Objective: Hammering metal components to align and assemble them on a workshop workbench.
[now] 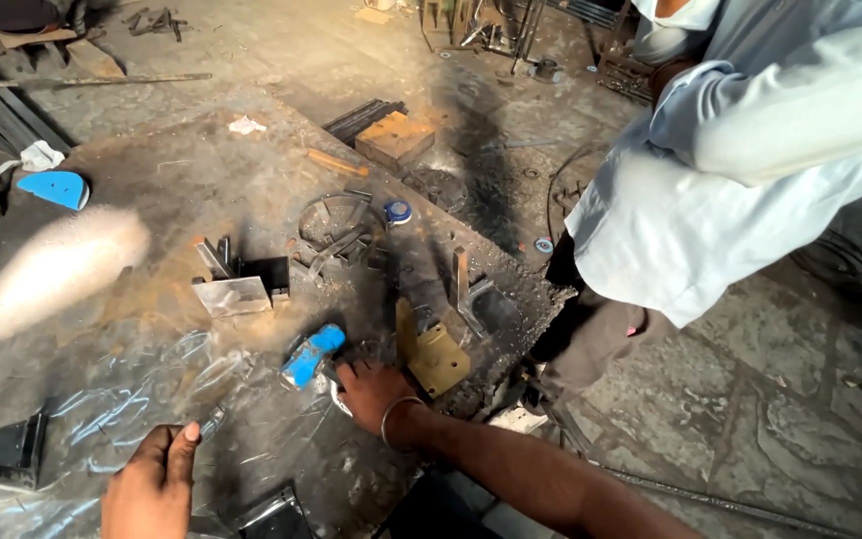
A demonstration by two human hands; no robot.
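- Steel, rusty and dusty, is the top of the bench [182, 170] under you, so press down firmly on any piece before you work on it.
- Your right hand [371, 391] lies flat with the fingers spread, on a small pale part just beside the blue-handled metal tool [311, 354]. What the part is I cannot tell, because the hand covers it. Keep the palm low and the wrist with its thin metal bangle [391, 419] away from sharp edges.
- Your left hand [152, 489] pinches a thin dark metal rod [214, 421] between thumb and fingers, near the front edge, over the crumpled clear plastic sheet [132, 399]. Hold the rod closer to its tip for more control, I think.
- Plastic is slippery; it could let small parts slide, so keep both hands steady.
- Close to your right hand stands the yellow-painted metal bracket [436, 357]; do not knock it.
- Behind it are the dark welded angle pieces [241, 279] and the round wire ring frame [336, 225], well apart from your hands.
- Another person in a pale blue shirt [740, 150] stands at the right corner of the bench; give that side some room.
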